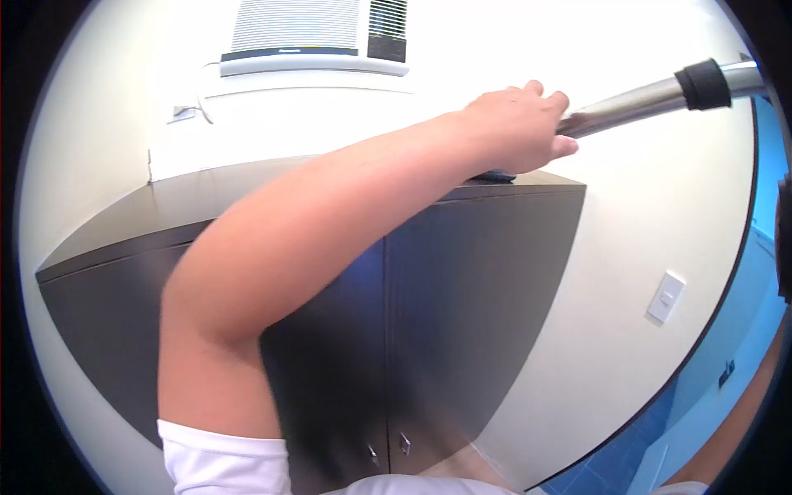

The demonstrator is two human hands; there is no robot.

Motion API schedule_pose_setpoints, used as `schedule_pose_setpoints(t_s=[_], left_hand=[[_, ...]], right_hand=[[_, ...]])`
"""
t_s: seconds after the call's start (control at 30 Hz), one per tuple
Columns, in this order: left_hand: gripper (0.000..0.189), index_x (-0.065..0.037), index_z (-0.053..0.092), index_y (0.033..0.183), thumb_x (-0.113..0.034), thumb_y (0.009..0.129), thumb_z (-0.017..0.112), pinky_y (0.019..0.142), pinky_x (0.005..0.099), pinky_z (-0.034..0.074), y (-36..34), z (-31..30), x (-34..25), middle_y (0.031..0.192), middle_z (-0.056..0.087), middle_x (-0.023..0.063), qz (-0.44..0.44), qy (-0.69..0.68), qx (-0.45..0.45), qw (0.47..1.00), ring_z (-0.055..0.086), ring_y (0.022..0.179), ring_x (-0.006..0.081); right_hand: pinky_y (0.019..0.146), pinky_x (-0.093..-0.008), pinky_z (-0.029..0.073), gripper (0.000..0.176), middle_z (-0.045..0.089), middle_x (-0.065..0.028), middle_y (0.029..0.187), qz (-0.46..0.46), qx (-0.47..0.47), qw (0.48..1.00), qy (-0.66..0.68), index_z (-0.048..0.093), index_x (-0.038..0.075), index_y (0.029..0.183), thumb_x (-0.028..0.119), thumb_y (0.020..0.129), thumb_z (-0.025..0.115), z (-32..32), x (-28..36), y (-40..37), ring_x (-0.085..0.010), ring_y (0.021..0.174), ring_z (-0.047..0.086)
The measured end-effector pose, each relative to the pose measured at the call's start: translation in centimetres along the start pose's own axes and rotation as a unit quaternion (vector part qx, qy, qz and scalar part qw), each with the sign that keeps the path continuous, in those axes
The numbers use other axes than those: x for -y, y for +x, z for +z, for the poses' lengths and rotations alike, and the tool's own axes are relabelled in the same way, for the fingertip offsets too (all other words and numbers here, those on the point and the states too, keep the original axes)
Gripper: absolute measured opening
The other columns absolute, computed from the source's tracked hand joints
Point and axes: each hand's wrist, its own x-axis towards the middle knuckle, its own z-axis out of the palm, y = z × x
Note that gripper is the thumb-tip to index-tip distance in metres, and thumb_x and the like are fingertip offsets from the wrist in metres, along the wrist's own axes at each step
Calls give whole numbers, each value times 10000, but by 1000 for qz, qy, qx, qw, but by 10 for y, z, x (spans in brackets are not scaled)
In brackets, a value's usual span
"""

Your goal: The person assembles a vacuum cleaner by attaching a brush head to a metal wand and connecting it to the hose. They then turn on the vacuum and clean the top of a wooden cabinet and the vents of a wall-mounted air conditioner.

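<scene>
My left arm reaches up across the view from the lower left. At its end, my left hand (518, 125) is closed around the near end of a shiny metal tube (623, 109), with the thumb below it and the fingers above. The tube slants up to the right and carries a black collar (704, 84); its far end leaves the frame. Under my left wrist, a small dark object (496, 176) lies on the cabinet top, mostly hidden. Only part of my right arm shows at the lower right edge, and its hand is out of sight.
A dark two-door cabinet (487, 272) with small metal handles stands in front of me. Above it, an air conditioner (293, 37) is set in the wall, its cord running to an outlet (182, 114). A light switch (666, 296) and a blue-lit doorway (660, 429) are at right.
</scene>
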Motion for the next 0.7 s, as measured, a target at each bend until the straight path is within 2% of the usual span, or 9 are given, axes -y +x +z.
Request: schedule_pose_setpoints(t_s=[0.1,0.2,0.27,0.33,0.43,0.5,0.57,0.67,0.7], left_hand=[[577,0,505,1369,-463,1027,540,989,466,496,-43,-29,1,1191,606,239,-5,63,4,998,621,1149,371],[610,5,505,1398,-469,1017,550,1006,472,480,-91,-43,13,1236,603,245,-39,147,-9,988,613,1160,385],[630,6,491,1431,-454,1008,569,1022,468,461,-147,-53,31,1255,600,236,-54,271,-90,957,604,1155,386],[661,4,473,1457,-457,995,580,1062,459,427,-181,-78,23,1289,586,222,-193,266,-1,945,572,1180,387],[671,2,474,1456,-477,995,562,1088,465,386,-248,-86,67,1305,569,217,-228,360,-56,903,535,1202,394],[683,-2,469,1463,-508,1007,527,1101,481,367,-290,-105,101,1324,559,221,-285,376,-54,880,526,1211,396],[716,-4,457,1475,-552,1014,483,1124,498,343,-311,-118,104,1344,547,219,-272,395,-40,877,509,1245,392],[769,-14,442,1494,-617,1017,416,1167,515,299,-319,-132,85,1393,519,214,-281,393,4,875,472,1307,386],[788,-18,437,1501,-639,1018,393,1182,520,283,-312,-103,101,1412,508,212,-284,378,13,881,457,1329,383]], right_hand=[[725,-446,596,366,637,-145,746,-27,-65,997,-13,569,-5,878,342,983,521,26,0,-5,-292,706,662],[644,-388,587,274,633,-90,685,-141,-118,982,-41,585,63,844,316,938,627,32,-53,12,-220,610,630],[590,-350,581,233,630,-53,644,-222,-140,963,-59,595,108,820,298,908,698,50,-74,18,-171,546,609],[549,-319,572,229,628,-27,620,-266,-144,950,-82,603,134,815,300,885,744,53,-97,17,-140,505,591],[580,-339,570,253,623,-48,655,-235,-119,957,-121,585,101,857,320,903,702,66,-107,26,-170,552,600],[696,-426,586,306,616,-119,741,-162,-95,973,-135,537,16,917,316,970,571,97,-92,43,-257,681,642],[758,-485,588,293,590,-147,801,-95,-79,981,-148,467,-19,1005,270,1011,510,111,-91,47,-295,755,655],[728,-455,594,274,598,-169,903,-136,-77,975,-160,449,0,1075,264,1037,514,95,-116,32,-279,782,658],[719,-439,599,282,595,-184,953,-103,-108,978,-143,432,12,1102,278,1048,508,87,-136,29,-269,785,657]])
